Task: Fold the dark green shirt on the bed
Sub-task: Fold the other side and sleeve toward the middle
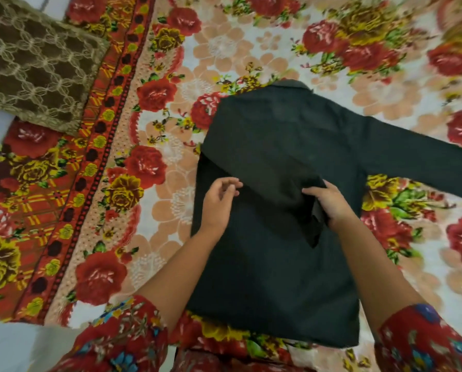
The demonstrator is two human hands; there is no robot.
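The dark green shirt (275,146) lies back-up on the flowered bed cover, collar away from me. Its left sleeve is folded in across the back; the cuff end lies near the middle. The right sleeve (423,162) stretches out flat to the right edge of view. My left hand (219,202) hovers over the shirt's left side, fingers apart and holding nothing. My right hand (329,202) rests on the shirt's middle, fingers closed on the end of the folded-in sleeve.
The flowered blanket (154,162) covers the bed, with a red patterned border (95,146) on the left. A brown lace-patterned cushion (34,63) sits at the top left. White floor (12,347) shows at the bottom left.
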